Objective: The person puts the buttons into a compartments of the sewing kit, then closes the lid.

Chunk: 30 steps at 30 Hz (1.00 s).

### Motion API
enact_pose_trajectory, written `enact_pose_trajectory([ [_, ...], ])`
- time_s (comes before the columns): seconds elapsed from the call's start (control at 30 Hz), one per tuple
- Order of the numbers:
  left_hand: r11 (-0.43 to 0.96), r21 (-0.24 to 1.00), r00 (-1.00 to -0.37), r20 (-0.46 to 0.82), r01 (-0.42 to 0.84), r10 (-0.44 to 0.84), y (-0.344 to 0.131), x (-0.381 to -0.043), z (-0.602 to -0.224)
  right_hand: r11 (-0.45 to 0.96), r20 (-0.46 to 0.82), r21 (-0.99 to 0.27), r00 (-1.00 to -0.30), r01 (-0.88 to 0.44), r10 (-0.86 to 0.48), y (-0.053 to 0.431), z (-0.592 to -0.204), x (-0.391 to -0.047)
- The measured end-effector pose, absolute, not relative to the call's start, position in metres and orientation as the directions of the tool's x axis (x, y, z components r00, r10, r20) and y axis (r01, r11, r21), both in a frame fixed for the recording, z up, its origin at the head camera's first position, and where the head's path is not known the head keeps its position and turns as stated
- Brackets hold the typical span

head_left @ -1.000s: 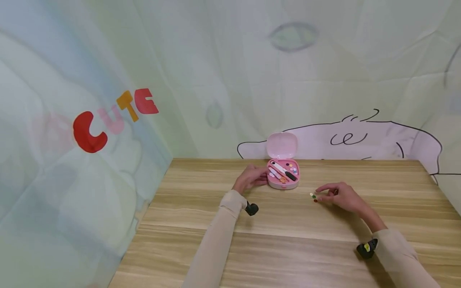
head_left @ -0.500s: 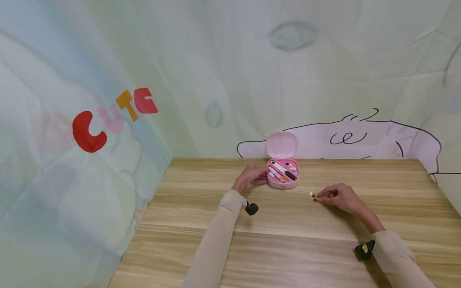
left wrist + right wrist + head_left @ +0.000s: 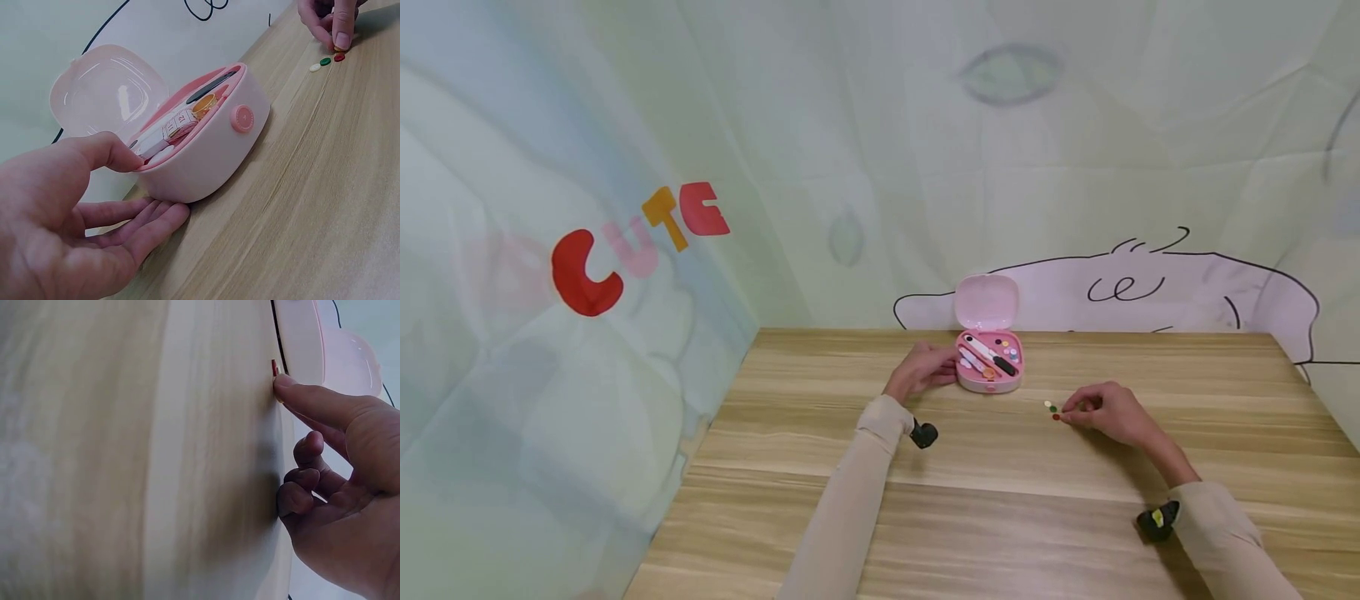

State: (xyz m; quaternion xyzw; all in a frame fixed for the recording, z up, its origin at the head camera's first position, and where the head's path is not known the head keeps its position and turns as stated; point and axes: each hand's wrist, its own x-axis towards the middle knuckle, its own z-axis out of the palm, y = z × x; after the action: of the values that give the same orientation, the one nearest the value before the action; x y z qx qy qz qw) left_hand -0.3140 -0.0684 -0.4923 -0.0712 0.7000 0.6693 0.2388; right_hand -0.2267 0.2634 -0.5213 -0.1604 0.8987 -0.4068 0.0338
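A pink sewing box [image 3: 989,386] stands with its lid up on the wooden table. My left hand [image 3: 925,367] grips its left side, thumb over the rim and fingers low against the wall. Inside lie a folded measuring tape [image 3: 179,123], a gold thimble-like ring [image 3: 204,106], a black-handled tool [image 3: 1003,365] and several small buttons. To the right, my right hand [image 3: 1111,412] pinches a small orange button [image 3: 339,49] at the tabletop between thumb and forefinger, mostly hidden. Close by its fingertips lie a white button [image 3: 314,68], a green button [image 3: 325,61] and a red button [image 3: 339,57].
The box's raised lid [image 3: 987,302] is close to the curtain [image 3: 850,167] behind the table. The wooden table [image 3: 985,517] extends in front of both hands. Another curtain with coloured letters [image 3: 587,275] hangs at the left.
My right thumb and forefinger have closed together beside the loose buttons, and the right wrist has shifted slightly left. The left hand and the box have stayed in place.
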Motion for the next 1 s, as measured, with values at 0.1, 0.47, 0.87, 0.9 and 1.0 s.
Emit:
enact_pose_trajectory([
  [0.1,0.095,0.902,-0.875,-0.431,-0.421,0.218,-0.069,-0.314,-0.492,0.62,0.064,-0.741,-0.945,-0.259,-0.319,0.263,-0.52,-0.227],
  [0.47,0.093,0.903,-0.879,-0.429,-0.419,0.21,-0.068,-0.314,-0.493,0.622,0.045,-0.747,-0.952,-0.233,-0.302,0.259,-0.511,-0.235],
  [0.87,0.085,0.904,-0.879,-0.427,-0.419,0.213,-0.069,-0.314,-0.493,0.576,-0.071,-0.812,-0.965,-0.09,-0.251,0.245,-0.497,-0.253],
  [0.9,0.085,0.903,-0.878,-0.429,-0.42,0.214,-0.069,-0.314,-0.493,0.568,-0.079,-0.819,-0.966,-0.079,-0.247,0.244,-0.496,-0.254],
  [1.0,0.084,0.902,-0.876,-0.431,-0.423,0.216,-0.069,-0.314,-0.494,0.552,-0.094,-0.832,-0.965,-0.058,-0.243,0.239,-0.494,-0.259],
])
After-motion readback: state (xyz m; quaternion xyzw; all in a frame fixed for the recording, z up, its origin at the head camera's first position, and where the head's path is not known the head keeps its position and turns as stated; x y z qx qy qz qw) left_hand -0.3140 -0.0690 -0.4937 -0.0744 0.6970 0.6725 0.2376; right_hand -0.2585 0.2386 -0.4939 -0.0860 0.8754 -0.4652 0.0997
